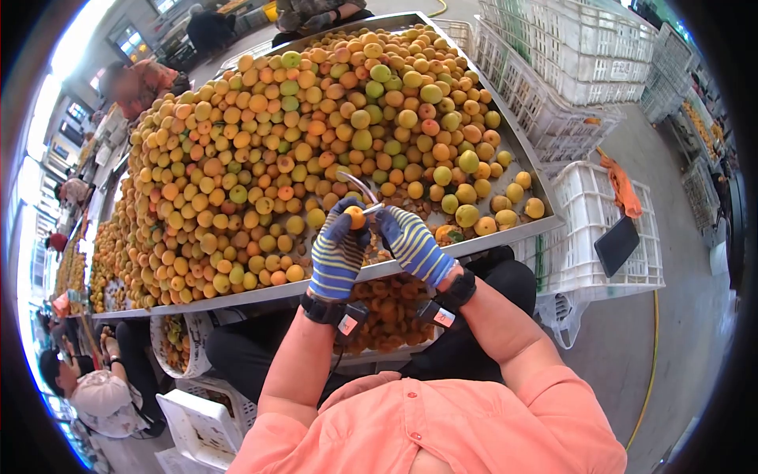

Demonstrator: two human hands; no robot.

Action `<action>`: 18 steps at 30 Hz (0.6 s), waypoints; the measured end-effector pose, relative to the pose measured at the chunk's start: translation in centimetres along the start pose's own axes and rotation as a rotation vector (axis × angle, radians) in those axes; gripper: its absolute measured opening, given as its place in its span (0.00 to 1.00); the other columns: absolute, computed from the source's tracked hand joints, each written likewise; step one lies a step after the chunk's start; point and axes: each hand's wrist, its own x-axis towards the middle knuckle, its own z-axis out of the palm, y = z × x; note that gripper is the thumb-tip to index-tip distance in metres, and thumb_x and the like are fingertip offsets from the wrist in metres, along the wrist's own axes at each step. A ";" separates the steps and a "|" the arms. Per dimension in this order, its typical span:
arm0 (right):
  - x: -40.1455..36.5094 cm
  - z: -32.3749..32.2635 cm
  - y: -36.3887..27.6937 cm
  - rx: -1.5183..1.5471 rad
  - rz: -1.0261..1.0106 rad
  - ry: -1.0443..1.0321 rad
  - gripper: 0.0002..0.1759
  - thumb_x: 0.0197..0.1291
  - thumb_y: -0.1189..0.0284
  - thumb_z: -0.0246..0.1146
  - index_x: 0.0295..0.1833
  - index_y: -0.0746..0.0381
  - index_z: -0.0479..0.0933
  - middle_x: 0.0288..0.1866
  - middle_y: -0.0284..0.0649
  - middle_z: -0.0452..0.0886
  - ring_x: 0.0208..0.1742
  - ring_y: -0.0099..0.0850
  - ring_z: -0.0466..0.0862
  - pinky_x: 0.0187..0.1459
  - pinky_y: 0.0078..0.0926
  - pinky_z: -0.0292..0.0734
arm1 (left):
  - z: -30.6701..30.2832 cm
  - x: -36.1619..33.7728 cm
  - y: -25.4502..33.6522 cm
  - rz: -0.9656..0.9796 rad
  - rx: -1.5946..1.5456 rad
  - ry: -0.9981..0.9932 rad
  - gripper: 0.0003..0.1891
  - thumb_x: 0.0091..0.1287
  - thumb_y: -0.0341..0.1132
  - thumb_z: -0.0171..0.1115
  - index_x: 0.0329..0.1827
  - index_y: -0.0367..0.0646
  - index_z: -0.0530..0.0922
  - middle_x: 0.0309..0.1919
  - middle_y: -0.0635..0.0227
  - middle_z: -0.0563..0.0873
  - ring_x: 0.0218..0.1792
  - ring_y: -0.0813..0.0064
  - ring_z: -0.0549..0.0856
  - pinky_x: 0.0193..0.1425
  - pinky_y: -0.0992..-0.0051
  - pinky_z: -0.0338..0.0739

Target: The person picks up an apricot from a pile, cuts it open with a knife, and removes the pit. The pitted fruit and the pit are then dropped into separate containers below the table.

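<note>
My left hand (335,249), in a blue-and-yellow striped glove with dark fingertips, is closed around a yellow-orange apricot (357,218). Close beside it, my right hand (412,243) wears a matching glove. Its fingers grip a thin, curved metal tool (360,185), whose lower end meets the fruit; the handle is mostly hidden. Both hands are over the near rim of a large metal tray (505,235), which bears a deep heap of apricots (260,158). Below the rim, between my knees, sits a container full of cut apricot pieces (395,310).
White plastic crates (572,51) are stacked at the right. Nearer stands another crate (580,193) with an orange cloth (621,186) and a dark flat object (617,246) on it. At lower left are a white bucket (195,345) and a co-worker (103,403). Others sit beyond the tray.
</note>
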 end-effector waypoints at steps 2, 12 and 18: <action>-0.1 -0.4 -1.6 -0.032 0.009 -0.011 0.18 0.68 0.64 0.56 0.47 0.72 0.75 0.34 0.59 0.81 0.39 0.52 0.82 0.38 0.37 0.76 | 2.1 0.1 0.4 0.067 0.055 0.119 0.17 0.66 0.37 0.59 0.55 0.41 0.72 0.39 0.67 0.80 0.37 0.76 0.81 0.38 0.79 0.79; -1.3 -0.5 -3.6 -0.376 -0.017 0.005 0.18 0.67 0.62 0.54 0.39 0.69 0.75 0.27 0.58 0.78 0.33 0.54 0.80 0.32 0.45 0.73 | 3.5 0.2 0.7 0.091 -0.006 0.109 0.12 0.61 0.31 0.57 0.47 0.41 0.73 0.37 0.65 0.79 0.39 0.72 0.81 0.47 0.72 0.79; -1.4 -0.8 -4.5 -0.406 -0.048 0.010 0.18 0.67 0.61 0.55 0.38 0.68 0.74 0.25 0.56 0.78 0.30 0.53 0.80 0.31 0.46 0.73 | 3.7 0.4 1.0 0.085 -0.070 0.159 0.14 0.61 0.28 0.54 0.50 0.42 0.71 0.39 0.65 0.79 0.39 0.72 0.81 0.46 0.73 0.79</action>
